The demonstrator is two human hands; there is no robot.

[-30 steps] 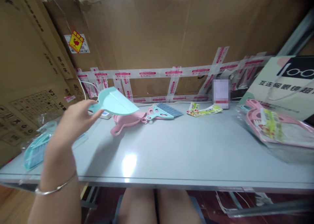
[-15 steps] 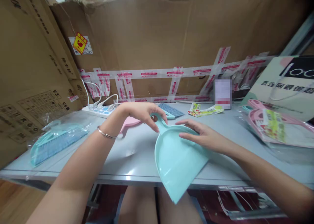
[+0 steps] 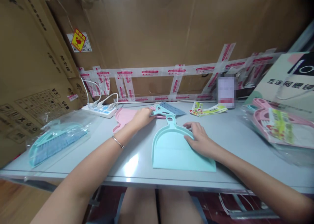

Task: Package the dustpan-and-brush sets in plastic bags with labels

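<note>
Nearest the person, the blue dustpan lies on the table, its wide lip toward the front edge and its handle pointing away. That is the main change: half a second ago it was turned askew, a corner reaching past the edge, with the left hand at its handle. Now it sits squared to the person, inside the edge, so its placing looks settled and the left hand is free of it.

The right hand rests over the dustpan's right side, loosely spread and not wrapped around anything, much where it was in the earlier frame.

Farther back, the left hand has moved from the dustpan to the blue brush. Its fingertips meet the end of the brush handle; the back of the hand hides whether they pinch it. The work in hand seems to have passed from dustpan to brush. The brush lies just beyond the dustpan's handle, bristles to the right, with something pink showing beneath it.

The pink dustpan lies behind the left wrist, more of it visible than in the previous frame. Beyond it stands a power strip, and loose labels lie near the large box, seemingly unmoved.
</note>
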